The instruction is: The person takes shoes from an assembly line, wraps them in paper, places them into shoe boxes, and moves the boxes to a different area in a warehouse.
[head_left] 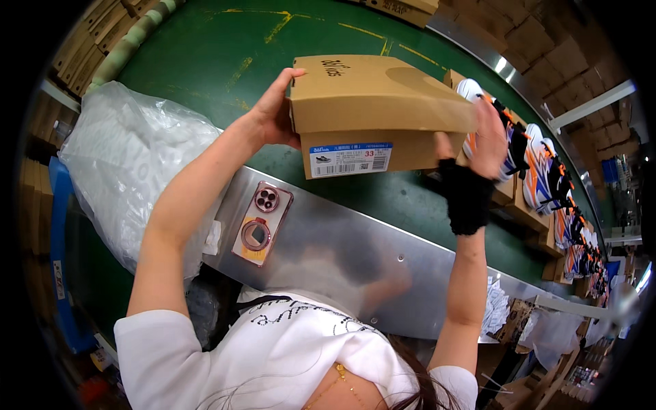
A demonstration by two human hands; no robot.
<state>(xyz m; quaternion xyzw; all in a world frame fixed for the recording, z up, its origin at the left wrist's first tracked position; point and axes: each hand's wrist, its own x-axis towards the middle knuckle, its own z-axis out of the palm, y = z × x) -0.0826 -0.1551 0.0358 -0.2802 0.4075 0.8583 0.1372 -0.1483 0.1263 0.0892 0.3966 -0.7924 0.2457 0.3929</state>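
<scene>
my left hand [273,113] grips the left end of the brown cardboard shoebox [376,102], fingers over the lid edge; my right hand [486,137], wrist in a black band, clasps the right end; the box is lifted above the green conveyor belt [205,61], long axis running left to right between both hands, labelled face toward me; both hands equally close; open boxes of orange-and-white shoes [540,171] lie just right of it; a phone [262,222] rests on the metal ledge [355,266] below.

one fisheye view from the person's head looks steeply down and forward, close over the metal ledge [355,253], with the green conveyor belt [205,61] running far right.
</scene>
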